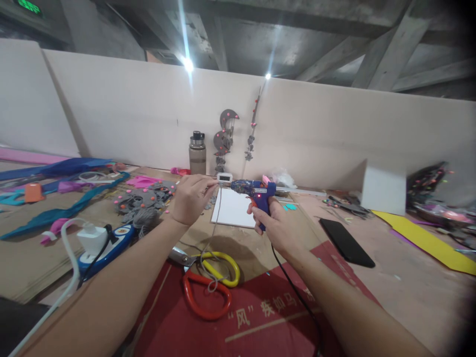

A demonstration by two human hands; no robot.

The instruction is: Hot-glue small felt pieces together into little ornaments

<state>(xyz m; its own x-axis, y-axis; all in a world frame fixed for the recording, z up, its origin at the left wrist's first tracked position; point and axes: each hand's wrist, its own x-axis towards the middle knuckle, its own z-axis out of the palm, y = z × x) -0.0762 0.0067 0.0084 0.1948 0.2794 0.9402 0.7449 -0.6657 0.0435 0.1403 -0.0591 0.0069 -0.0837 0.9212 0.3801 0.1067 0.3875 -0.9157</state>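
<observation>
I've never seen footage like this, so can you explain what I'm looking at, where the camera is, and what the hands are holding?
This is one picture from a camera worn on a person's head, looking forward and down at their own bare arms. The right hand grips a blue glue gun. The left hand pinches a thin grey cord at the gun's tip. On the table lie scissors, a black phone, a white board, a bottle and felt scraps.

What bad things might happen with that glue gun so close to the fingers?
The left hand pinches a grey string right at the nozzle of the glue gun held in the right hand, so hot glue might burn fingertips. The string trails down over the scissors and could snag. The gun's black cord might catch the forearm.
</observation>
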